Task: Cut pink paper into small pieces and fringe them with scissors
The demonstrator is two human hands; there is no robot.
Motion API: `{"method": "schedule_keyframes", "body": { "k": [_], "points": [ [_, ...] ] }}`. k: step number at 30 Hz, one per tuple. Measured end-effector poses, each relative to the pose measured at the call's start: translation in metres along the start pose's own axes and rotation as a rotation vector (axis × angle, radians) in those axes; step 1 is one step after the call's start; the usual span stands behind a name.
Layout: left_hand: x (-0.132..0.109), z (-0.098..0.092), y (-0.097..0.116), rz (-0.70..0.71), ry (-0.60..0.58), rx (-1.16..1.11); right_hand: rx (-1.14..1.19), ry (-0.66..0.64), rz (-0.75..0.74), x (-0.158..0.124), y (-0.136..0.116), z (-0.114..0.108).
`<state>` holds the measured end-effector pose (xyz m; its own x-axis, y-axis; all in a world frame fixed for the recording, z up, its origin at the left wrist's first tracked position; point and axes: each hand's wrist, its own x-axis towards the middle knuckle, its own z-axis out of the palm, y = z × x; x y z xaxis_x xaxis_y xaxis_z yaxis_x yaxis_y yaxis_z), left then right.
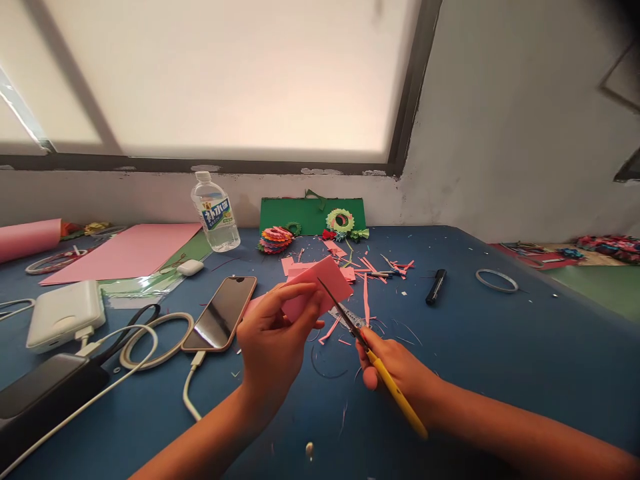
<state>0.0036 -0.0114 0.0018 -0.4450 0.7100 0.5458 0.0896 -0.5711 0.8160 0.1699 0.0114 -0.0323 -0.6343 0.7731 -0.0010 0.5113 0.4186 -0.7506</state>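
My left hand point(277, 333) pinches a folded piece of pink paper point(330, 277) above the table, thumb and fingertips closed on it. In my right hand point(395, 363) is a pair of scissors point(387, 383) with yellow handles, its dark blades pointing up and left. The blade tips lie at the pink paper, close to my left fingertips; I cannot tell whether they are cutting into it. Pink paper scraps point(367, 300) lie scattered on the table behind and below my hands.
A phone point(220, 313) on a cable, a white power bank point(65, 313) and a plastic bottle point(215, 213) stand or lie to the left, beside pink sheets point(130, 250). A black marker point(436, 288) and a clear ring point(497, 281) are at right. Paper rosettes point(276, 240) sit at the back.
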Motion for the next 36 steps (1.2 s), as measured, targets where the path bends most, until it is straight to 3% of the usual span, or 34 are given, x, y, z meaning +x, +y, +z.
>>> {"method": "schedule_keyframes", "body": {
  "k": [13, 29, 36],
  "points": [
    [0.0016, -0.0004, -0.0003, -0.05, 0.0, 0.016, -0.006, 0.015, -0.03, -0.0028, 0.0007, 0.0009],
    [0.0033, 0.001, 0.0006, -0.15, 0.021, 0.029, 0.086, -0.015, 0.048, -0.0025, -0.0032, 0.0013],
    [0.0022, -0.0024, -0.0013, -0.117, -0.012, 0.031, 0.03, 0.022, 0.017, -0.0014, -0.0025, 0.0009]
  ]
}}
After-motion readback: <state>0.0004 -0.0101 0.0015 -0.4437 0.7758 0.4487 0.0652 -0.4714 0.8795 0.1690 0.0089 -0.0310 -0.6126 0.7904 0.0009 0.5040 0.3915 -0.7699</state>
